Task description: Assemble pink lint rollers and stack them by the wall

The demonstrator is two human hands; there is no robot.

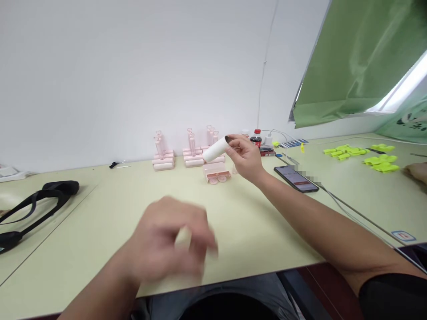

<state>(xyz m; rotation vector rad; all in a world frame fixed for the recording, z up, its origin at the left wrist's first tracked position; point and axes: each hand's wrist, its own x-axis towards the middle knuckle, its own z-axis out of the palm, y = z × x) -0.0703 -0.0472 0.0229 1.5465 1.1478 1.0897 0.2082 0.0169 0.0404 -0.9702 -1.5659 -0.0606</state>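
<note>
My right hand (245, 155) grips a white lint roller refill (215, 150) by its right end, holding it tilted above the table. The refill's hollow dark end faces up and right, near my fingers. Just under it lies a pink plastic roller case (215, 169), with two round pink pieces at its front. My left hand (175, 242) hovers over the front of the table, apart from everything. Its fingers are curved with a gap by the thumb, but motion smears them, and no held thing shows.
Pink lint rollers (163, 161) with upright handles stand along the wall. To the right are a cola bottle (256, 138), a phone (296, 178), cables and yellow-green pieces (345, 151). A black strapped device (62, 189) lies at left.
</note>
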